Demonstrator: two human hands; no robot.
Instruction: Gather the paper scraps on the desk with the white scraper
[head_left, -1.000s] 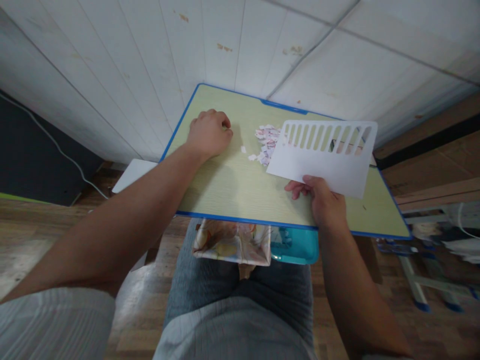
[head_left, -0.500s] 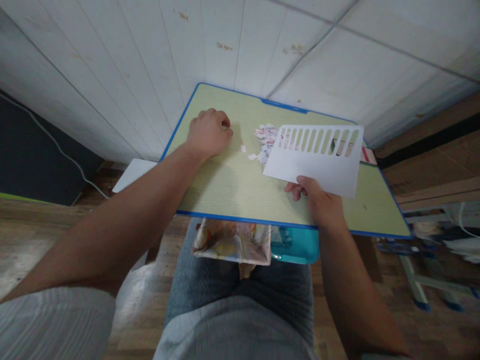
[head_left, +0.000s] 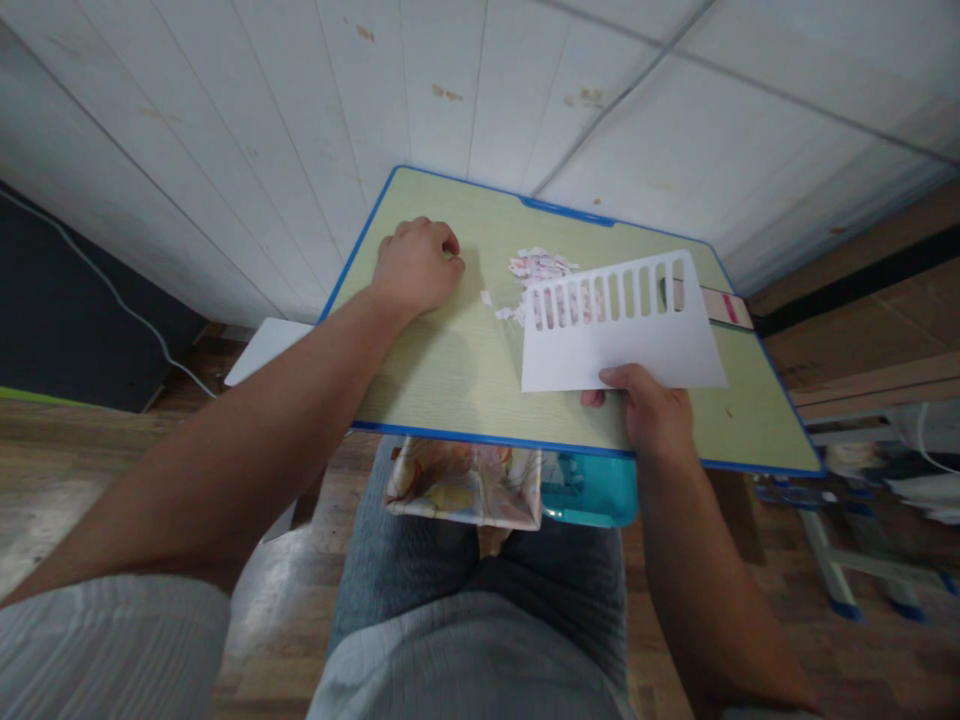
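Observation:
My right hand grips a white sheet by its lower edge, thumb on top. A row of long slots is cut along the sheet's far side. Through some slots I see a pile of small paper scraps, partly covered by the sheet. My left hand lies curled on the pale table, left of the pile. Its fingers are closed and their inside is hidden, so I cannot make out what they hold, if anything. One loose scrap sits between that hand and the pile.
A phone-like flat object lies at the table's right side, partly behind the sheet. Below the front edge, a patterned fabric box and a turquoise tray are above my lap. A white wall borders the back; cardboard boxes stand at right.
My right hand has turned the slotted sheet, swinging its slotted side to the left and its left corner nearer to me. More of the scraps and the phone-like object shows. My left hand stays in place.

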